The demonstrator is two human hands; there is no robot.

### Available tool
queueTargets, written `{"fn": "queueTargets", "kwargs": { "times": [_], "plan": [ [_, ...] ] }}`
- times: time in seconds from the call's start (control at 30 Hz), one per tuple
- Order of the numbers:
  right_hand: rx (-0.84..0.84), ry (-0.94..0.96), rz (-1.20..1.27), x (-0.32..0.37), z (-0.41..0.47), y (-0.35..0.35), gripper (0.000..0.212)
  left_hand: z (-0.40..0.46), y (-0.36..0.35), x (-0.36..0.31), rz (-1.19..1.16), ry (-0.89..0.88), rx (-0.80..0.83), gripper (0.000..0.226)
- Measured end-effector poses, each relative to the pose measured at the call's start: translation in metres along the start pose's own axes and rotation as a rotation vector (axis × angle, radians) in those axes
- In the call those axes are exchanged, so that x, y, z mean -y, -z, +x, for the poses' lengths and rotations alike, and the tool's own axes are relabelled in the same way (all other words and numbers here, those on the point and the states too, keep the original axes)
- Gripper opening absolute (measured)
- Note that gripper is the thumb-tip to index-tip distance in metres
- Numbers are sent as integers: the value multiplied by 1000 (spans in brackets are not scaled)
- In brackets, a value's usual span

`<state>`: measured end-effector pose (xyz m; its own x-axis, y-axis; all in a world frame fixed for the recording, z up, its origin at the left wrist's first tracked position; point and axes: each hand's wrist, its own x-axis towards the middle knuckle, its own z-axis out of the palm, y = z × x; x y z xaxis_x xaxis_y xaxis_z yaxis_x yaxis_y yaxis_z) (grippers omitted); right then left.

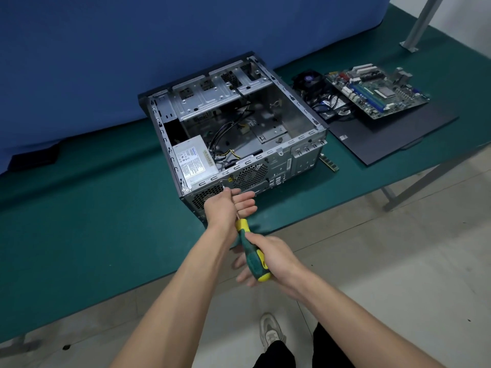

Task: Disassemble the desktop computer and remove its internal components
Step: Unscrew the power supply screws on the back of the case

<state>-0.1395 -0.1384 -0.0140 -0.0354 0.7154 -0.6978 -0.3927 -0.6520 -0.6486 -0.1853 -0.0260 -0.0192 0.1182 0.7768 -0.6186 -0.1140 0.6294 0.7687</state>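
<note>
Two hands work one screwdriver (252, 249) at the rear panel of the open computer case (233, 128), which sits mid-worktop (93, 208). The right hand (268, 258) is clenched round the green-and-yellow handle at about 5 o'clock from the case, while the left hand (228, 205) steadies the thin shaft with loosely straight fingers, its grip released. The tip meets a screw (221, 182) just beside the power supply (194, 162), which remains inside at the case's 7 o'clock corner. A motherboard (377, 91) lies out on a dark panel (393, 128) at 2 o'clock. The long shaft comes in at a slant, so the tip could cam out, strip the head or skid into the fan grille (251, 175).
</note>
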Motion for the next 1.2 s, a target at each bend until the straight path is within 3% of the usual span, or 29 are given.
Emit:
{"fn": "queueTargets", "kwargs": {
  "times": [0.07, 0.13, 0.2, 0.3, 0.37, 0.43, 0.53, 0.67, 0.73, 0.83, 0.9, 1.07, 1.2],
  "plan": [
    [-170, 108, -180, -3, 4, -1, 29, -2, 6, -3, 86, 4, 12, 30],
    [-326, 174, -293, -4, 5, -5, 30, -5, 13, -3, 264, -74, -80, 18],
    [-293, 137, -238, -4, 3, -8, 33, -7, 14, -3, 250, -115, -140, 18],
    [-94, -40, -47, 1, -7, -12, 39, -6, 8, -1, 117, -68, -118, 29],
    [-48, -5, 17, 3, -8, -10, 34, -6, 8, -4, 9, 9, -61, 31],
    [-165, 105, -74, 0, -5, -11, 26, -6, 15, -7, 78, 56, 13, 25],
    [-344, 170, -166, -4, -1, -14, 34, -7, 20, -8, 338, -9, -15, 19],
    [-178, -7, 10, 1, -7, -15, 42, -11, 9, -7, 155, 91, 3, 28],
    [-145, -7, 27, 1, -7, -13, 38, -11, 9, -7, 129, 114, 23, 32],
    [-288, 110, -71, -4, -5, -13, 26, -12, 12, -9, 214, 95, -6, 23],
    [-360, 146, -118, -4, -4, -14, 33, -14, 11, -9, 188, 63, -50, 21],
    [-165, -18, 92, 2, -11, -16, 36, -16, 5, -9, 53, 139, -12, 37],
    [-307, 97, 24, -2, -7, -17, 25, -17, 14, -15, 202, 92, -25, 23]
  ]
}}
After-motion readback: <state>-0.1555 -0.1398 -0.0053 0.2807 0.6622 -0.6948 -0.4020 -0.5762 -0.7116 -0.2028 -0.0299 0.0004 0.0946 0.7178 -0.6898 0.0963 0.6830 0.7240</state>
